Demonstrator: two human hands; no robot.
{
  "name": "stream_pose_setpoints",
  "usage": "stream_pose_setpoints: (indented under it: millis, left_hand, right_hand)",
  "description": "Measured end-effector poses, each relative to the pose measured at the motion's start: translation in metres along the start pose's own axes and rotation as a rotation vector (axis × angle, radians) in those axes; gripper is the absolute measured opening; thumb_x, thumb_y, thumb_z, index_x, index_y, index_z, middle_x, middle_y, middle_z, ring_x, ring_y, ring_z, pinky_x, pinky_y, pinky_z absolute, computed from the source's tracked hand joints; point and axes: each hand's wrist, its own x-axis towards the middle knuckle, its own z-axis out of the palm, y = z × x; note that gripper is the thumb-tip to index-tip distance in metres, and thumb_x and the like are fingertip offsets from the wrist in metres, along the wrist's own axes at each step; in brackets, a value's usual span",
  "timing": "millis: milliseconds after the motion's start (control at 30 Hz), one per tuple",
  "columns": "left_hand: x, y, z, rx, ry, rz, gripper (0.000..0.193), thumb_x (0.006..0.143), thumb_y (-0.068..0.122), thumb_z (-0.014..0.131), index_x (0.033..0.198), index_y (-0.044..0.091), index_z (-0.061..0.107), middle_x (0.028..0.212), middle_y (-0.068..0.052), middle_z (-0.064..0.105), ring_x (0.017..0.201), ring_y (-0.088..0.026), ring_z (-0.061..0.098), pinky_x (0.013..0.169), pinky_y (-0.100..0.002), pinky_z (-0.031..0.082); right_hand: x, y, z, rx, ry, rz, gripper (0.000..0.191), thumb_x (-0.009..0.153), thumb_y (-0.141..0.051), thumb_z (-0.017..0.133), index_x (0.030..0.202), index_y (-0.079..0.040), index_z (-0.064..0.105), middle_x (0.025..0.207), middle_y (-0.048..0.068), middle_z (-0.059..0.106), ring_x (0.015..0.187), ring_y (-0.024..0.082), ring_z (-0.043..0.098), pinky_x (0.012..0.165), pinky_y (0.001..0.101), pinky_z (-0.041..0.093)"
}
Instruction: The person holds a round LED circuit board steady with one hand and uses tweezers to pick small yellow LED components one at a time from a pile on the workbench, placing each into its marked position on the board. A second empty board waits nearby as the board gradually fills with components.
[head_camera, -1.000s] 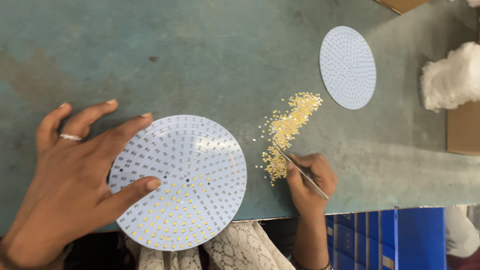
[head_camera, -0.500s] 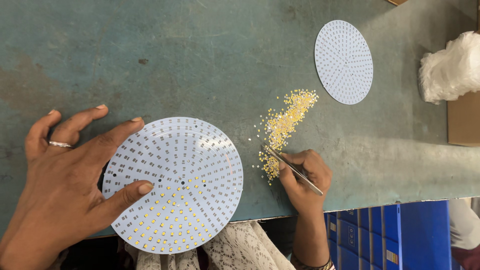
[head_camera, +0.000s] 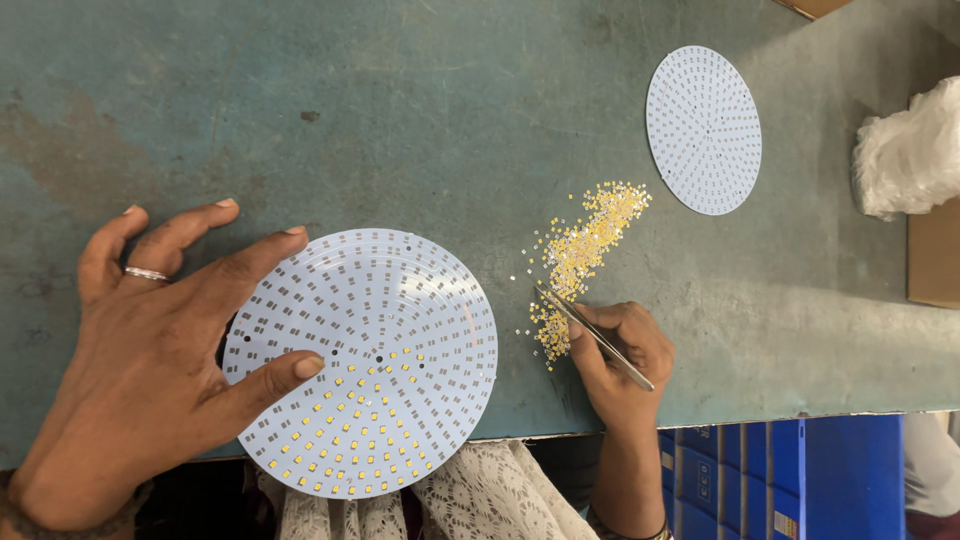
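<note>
**Tweezers at the chip pile, left hand spread on the round board**

At the far left the left hand (head_camera: 150, 360) lies open and flat, fingers splayed, a ring on one finger. Its thumb and forefinger rest on the left edge of the large round circuit board (head_camera: 365, 362), which sits at the near edge of the worn green table (head_camera: 400, 110) and overhangs it slightly. The board's lower part is filled with small yellow chips; its upper part shows bare pads. Compared with half a second ago, the hand and the board sit in almost the same place and the fingers are spread much as before.

Right of the board lies a loose pile of tiny yellow chips (head_camera: 580, 250), strung out diagonally. The right hand (head_camera: 620, 355) is closed around a pair of metal tweezers (head_camera: 592, 333), whose tip touches the lower end of the pile. A second ago the tip was at about the same spot; the grip has hardly changed. Whether a chip is caught in the tip is too small to tell.

Further right and farther back lies a smaller round board (head_camera: 703, 130), unpopulated, well apart from the pile. At the right edge sits a crumpled white plastic bag (head_camera: 905, 150). Below the table edge, blue bins (head_camera: 800, 480) show.
</note>
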Motion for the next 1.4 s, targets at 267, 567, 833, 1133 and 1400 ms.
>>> stream_pose_setpoints:
  millis: [267,567,833,1133,1400]
  left_hand:
    - [-0.001,0.001,-0.004,0.018,0.016,0.010,0.076,0.087,0.061,0.064,0.143,0.009,0.058,0.088,-0.007,0.070,0.142,-0.033,0.047,0.123,-0.056,0.012]
    - [-0.003,0.004,-0.006,0.038,0.042,0.031,0.075,0.091,0.063,0.063,0.144,0.009,0.058,0.087,-0.010,0.070,0.139,-0.036,0.048,0.121,-0.059,0.014]
    - [-0.002,0.001,-0.006,0.004,0.045,0.039,0.075,0.093,0.064,0.062,0.146,0.010,0.057,0.094,-0.012,0.073,0.141,-0.037,0.047,0.122,-0.060,0.014]
    - [-0.001,0.000,-0.005,0.017,0.037,0.019,0.076,0.092,0.065,0.062,0.145,0.010,0.058,0.079,-0.010,0.069,0.141,-0.036,0.048,0.122,-0.060,0.014]
    - [0.000,-0.001,-0.004,0.023,0.027,0.005,0.077,0.091,0.065,0.062,0.145,0.010,0.058,0.067,-0.009,0.065,0.142,-0.036,0.047,0.122,-0.059,0.013]
  right_hand:
    - [0.007,-0.009,-0.001,0.147,-0.184,-0.095,0.011,0.084,-0.005,0.079,0.090,-0.001,0.071,0.080,0.006,0.068,0.069,0.012,0.059,0.064,0.0258,0.044]
    - [0.058,-0.041,0.007,0.232,-0.731,-0.460,0.012,0.077,-0.011,0.081,0.084,-0.005,0.073,0.078,0.004,0.072,0.067,0.019,0.064,0.062,0.0330,0.047]
    - [0.060,-0.049,0.013,0.249,-0.737,-0.434,0.015,0.076,-0.011,0.082,0.084,-0.004,0.073,0.079,0.005,0.072,0.068,0.019,0.065,0.062,0.0323,0.048]
    - [0.061,-0.049,0.016,0.255,-0.709,-0.439,0.015,0.076,-0.011,0.081,0.086,-0.004,0.073,0.079,0.005,0.072,0.069,0.019,0.065,0.064,0.0330,0.048]
    - [0.060,-0.045,0.017,0.259,-0.728,-0.446,0.014,0.078,-0.012,0.082,0.087,-0.004,0.073,0.081,0.005,0.072,0.070,0.019,0.066,0.064,0.0322,0.049]
